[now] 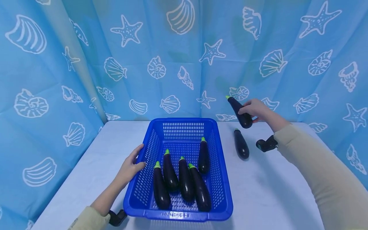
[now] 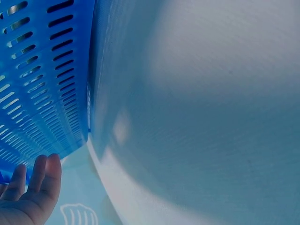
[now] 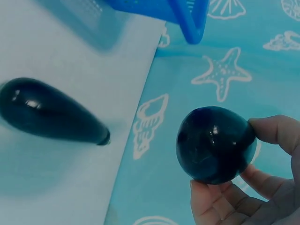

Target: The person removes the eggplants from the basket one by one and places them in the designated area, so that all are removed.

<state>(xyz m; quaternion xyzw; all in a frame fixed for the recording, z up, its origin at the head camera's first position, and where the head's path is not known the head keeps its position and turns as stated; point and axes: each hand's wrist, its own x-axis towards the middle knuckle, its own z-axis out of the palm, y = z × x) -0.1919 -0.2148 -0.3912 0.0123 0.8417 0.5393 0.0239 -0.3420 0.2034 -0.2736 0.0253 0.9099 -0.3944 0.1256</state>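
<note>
In my right hand (image 1: pixel 256 110) I hold an eggplant (image 1: pixel 240 112) up above the far right of the table, thumb and fingers around its wide end. Its rounded bottom faces the right wrist view. Below it, another dark eggplant (image 1: pixel 241 144) lies on the white cloth. My left hand (image 1: pixel 130 166) is at the left rim of a blue plastic basket (image 1: pixel 178 214), thumb over the rim. Its fingers (image 2: pixel 52 180) look extended beside the outer wall in the left wrist view. Several eggplants (image 1: pixel 187 182) with green stem ends lie inside the basket.
A white cloth (image 1: pixel 95 166) covers the table under the basket. Blue curtains (image 1: pixel 178 64) printed with white shells and starfish hang behind the table and at both sides. Dark camera mounts (image 1: pixel 266 143) stick out from the wrists.
</note>
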